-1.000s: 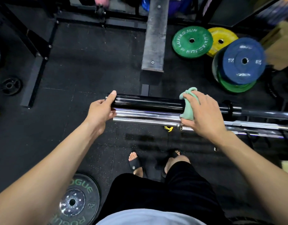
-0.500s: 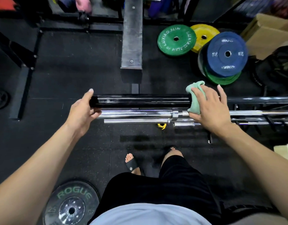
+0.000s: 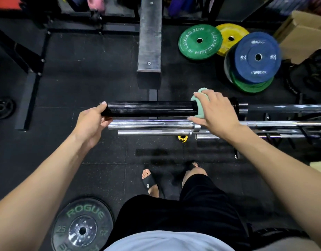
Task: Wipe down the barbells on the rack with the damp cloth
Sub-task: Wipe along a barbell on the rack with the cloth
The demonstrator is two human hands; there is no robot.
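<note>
Fingers of the right hand (image 3: 215, 109) are wrapping the green cloth (image 3: 199, 104) around the black barbell sleeve (image 3: 149, 108); the left hand (image 3: 91, 122) is gripping the sleeve's end.

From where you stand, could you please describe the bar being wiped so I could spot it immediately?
Look at the row of bars lying side by side. The black barbell sleeve is farthest from the person, between the left hand and green cloth. Its neighbours are chrome.
</note>
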